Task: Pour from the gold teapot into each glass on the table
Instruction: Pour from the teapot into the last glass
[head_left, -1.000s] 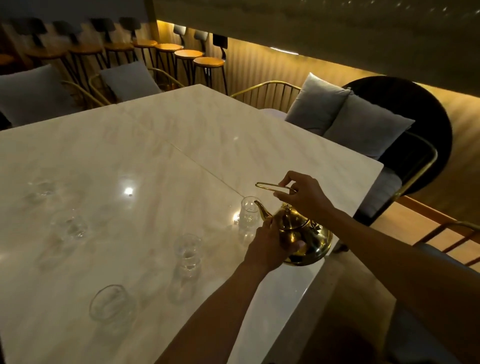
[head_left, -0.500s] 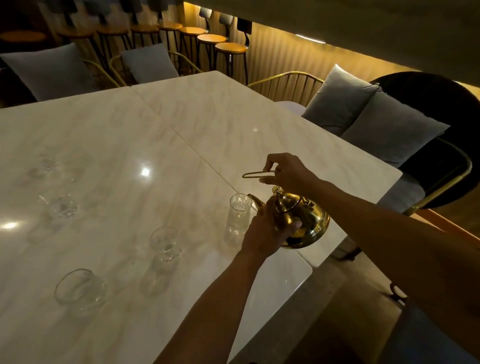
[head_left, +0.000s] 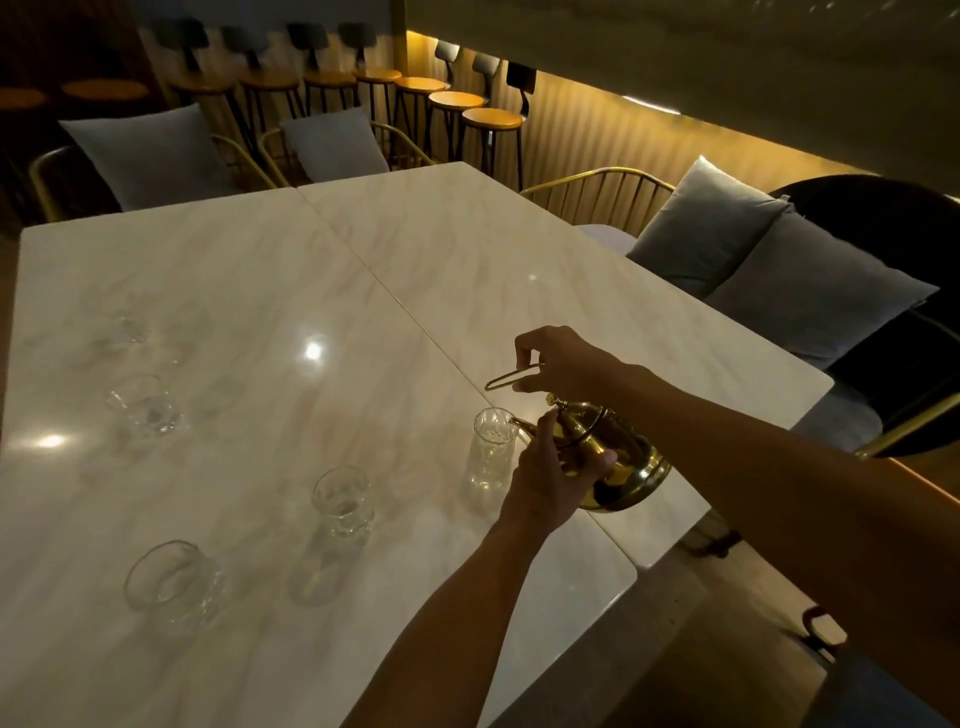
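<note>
Nearest the viewer, a low round glass (head_left: 174, 577) is seen standing on the marble counter (head_left: 260, 291), and a ribbed tumbler (head_left: 343, 500) stands just beyond it to the right. Further right, the gold teapot (head_left: 608, 460) is held tilted above the counter's near right edge, its spout resting at the rim of the tall glass (head_left: 490, 457). The left hand (head_left: 550, 480) is curled round the pot's belly from the front, with the thumb laid along the side, while the right hand (head_left: 563, 364) pinches the wire handle (head_left: 511, 378) from above. Compared with a second ago, the pot has been tipped further and the spout brought right up to the rim, so the first pour is judged to be under way; whether liquid is running cannot be told, and the tall glass looks nearly empty. Farther left, two more tumblers (head_left: 143, 402) (head_left: 122, 332) are set well apart from the pot and are judged to be unfilled. Beyond the counter, grey cushions (head_left: 711, 228) on gold-framed chairs and a row of bar stools (head_left: 491, 122) are visible.
</note>
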